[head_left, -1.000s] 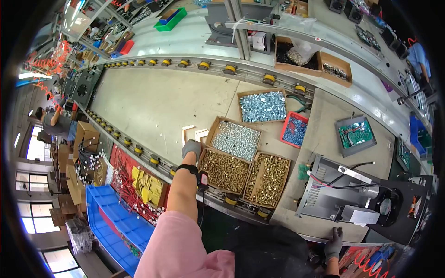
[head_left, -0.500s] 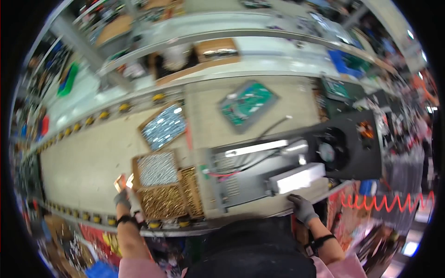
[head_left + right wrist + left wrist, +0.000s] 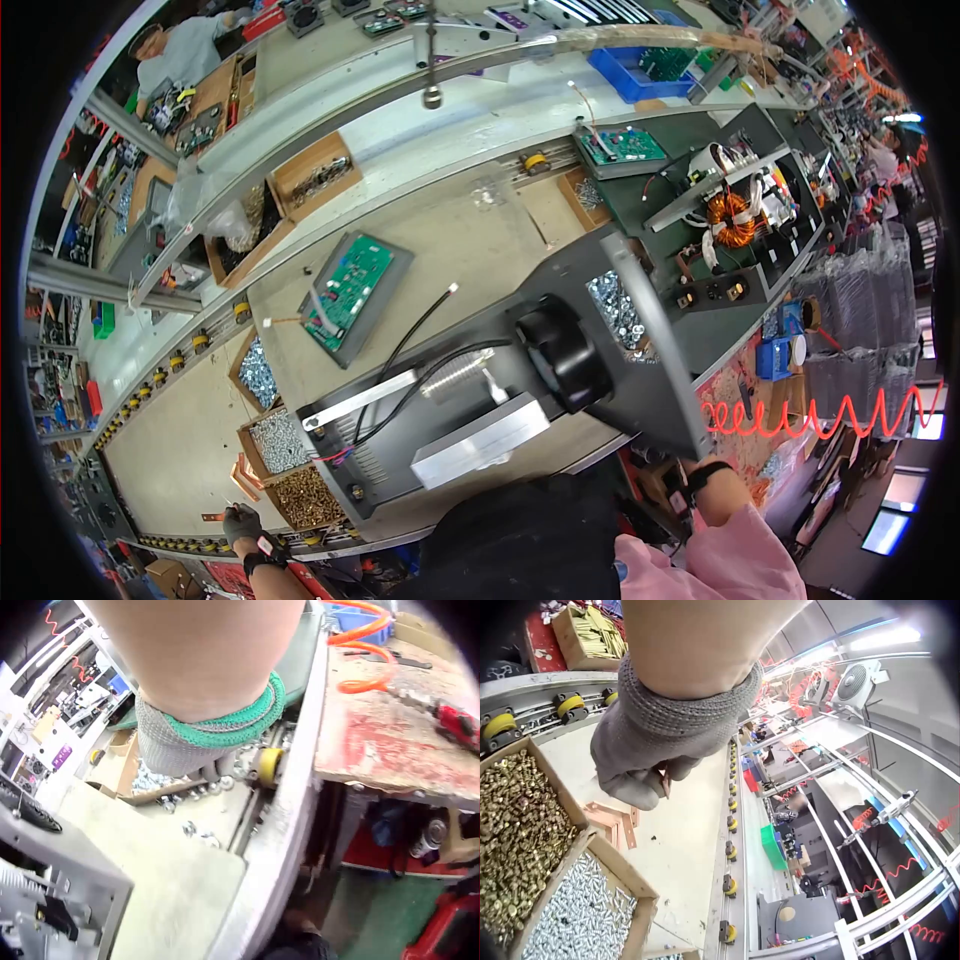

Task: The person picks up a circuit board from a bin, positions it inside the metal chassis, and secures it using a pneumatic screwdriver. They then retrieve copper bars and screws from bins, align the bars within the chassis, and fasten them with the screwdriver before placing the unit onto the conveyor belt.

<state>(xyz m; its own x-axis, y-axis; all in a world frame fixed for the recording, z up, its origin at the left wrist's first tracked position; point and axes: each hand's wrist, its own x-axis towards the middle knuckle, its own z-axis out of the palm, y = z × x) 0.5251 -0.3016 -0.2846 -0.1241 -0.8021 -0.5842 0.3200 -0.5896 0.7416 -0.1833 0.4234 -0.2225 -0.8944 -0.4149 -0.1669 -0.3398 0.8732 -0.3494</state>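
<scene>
My gloved left hand (image 3: pixel 241 523) pinches a small copper strip (image 3: pixel 212 517) over the bench's near left side. In the left wrist view the strip's end pokes out below the curled fingers. More bent copper pieces (image 3: pixel 615 821) lie beside the boxes of brass screws (image 3: pixel 521 825) and silver screws (image 3: pixel 581 911). A grey metal chassis (image 3: pixel 400 465) with a black fan (image 3: pixel 565 350) sits before me. Its end panel hides my right hand in the head view. In the right wrist view my right hand (image 3: pixel 180 754) reaches down at a box of loose silver screws (image 3: pixel 150 780); its fingertips are mostly hidden.
A green circuit board (image 3: pixel 360 280) on a grey plate lies behind the chassis. To the right stands another unit with a copper coil (image 3: pixel 735 220). Yellow rollers (image 3: pixel 731 885) line the conveyor edge. A red coiled hose (image 3: pixel 800 415) hangs at the right.
The head view has swung right. My left hand has come away from the copper pieces with a strip. My right hand has moved from the bench's front edge to the screws beyond the chassis.
</scene>
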